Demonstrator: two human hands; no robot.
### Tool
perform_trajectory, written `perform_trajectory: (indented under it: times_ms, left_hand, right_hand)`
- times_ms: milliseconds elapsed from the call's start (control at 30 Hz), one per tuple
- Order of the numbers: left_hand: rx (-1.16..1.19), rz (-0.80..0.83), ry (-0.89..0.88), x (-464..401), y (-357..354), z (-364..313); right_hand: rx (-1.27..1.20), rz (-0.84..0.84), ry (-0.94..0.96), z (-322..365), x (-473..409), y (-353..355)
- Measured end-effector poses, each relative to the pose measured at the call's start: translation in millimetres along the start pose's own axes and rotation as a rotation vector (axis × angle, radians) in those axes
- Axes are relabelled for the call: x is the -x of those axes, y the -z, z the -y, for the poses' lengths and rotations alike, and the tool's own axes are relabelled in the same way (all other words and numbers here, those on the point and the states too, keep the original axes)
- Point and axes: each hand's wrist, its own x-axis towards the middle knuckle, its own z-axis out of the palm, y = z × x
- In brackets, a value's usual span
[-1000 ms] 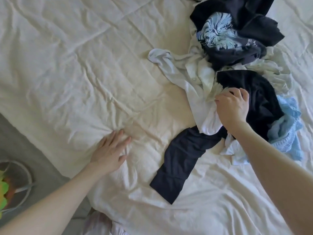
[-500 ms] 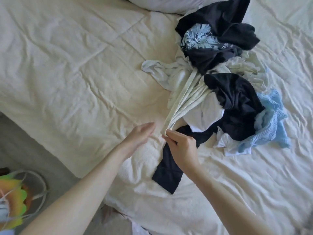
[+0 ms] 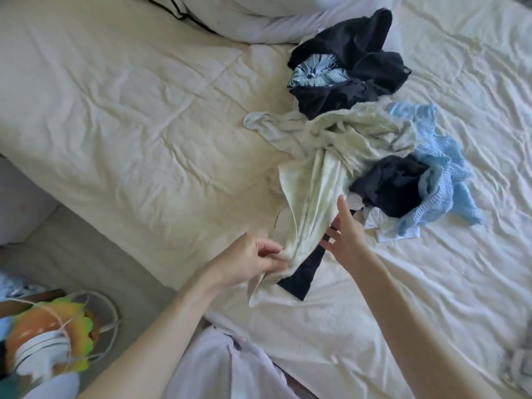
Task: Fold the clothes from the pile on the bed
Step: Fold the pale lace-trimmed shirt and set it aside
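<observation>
Left hand (image 3: 253,262) was curled, fingers and thumb pinching the near end of the cream garment (image 3: 313,197), bunched fabric gathered at the fingertips. A loose tail of that garment hung down past the hand onto the bed (image 3: 144,110). Right hand (image 3: 344,231) was released, fingers spread and straight, palm toward the cream garment's right edge; touching it or just beside it, could not tell. It held nothing.

Cream garment ran from the left hand up and away to the far right into the clothes pile (image 3: 359,125), stretched in long folds between hands and pile. Its far part spread across the pile's middle, one sleeve-like end lying out to the left on the sheet.

Dark navy piece (image 3: 299,276) lay flat under the cream garment, between the two hands, its near corner sticking out toward the bed's near edge. Another dark garment (image 3: 388,182) sat just right of the right hand, against a light blue knit (image 3: 440,180) at the pile's right side. White cloth (image 3: 383,228) peeked out near that knit. At the far end of the pile was a black garment with a pale blue print (image 3: 319,72), below a pillow (image 3: 273,18).

Off the bed, near left, stood a colourful object in a wire frame (image 3: 51,332) on the floor.
</observation>
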Motion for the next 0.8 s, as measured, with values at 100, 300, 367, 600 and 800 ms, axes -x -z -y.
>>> perform_trajectory:
  times_ms: [100, 300, 367, 600, 800]
  left_hand:
    - [-0.200, 0.138, 0.063, 38.1, -10.9, 9.0]
    - [-0.324, -0.152, 0.260, 71.3, 3.4, 44.5]
    - [-0.254, -0.276, 0.269, 66.5, 7.1, 55.5]
    - [-0.245, -0.285, 0.284, 32.0, -14.1, 90.6]
    - [-0.657, -0.646, 0.186, 19.4, -11.0, 100.3]
  right_hand:
    - [-0.064, 0.000, -0.084, 3.3, 1.5, -16.5]
    - [0.513, -0.083, 0.207, -47.9, 41.2, -48.3]
    - [0.822, 0.113, 0.260, -77.5, 58.7, -41.5]
    - [1.267, 0.176, 0.243, -106.7, 45.7, -7.0]
    - [1.284, -0.008, 0.393, -102.8, 0.3, 6.9]
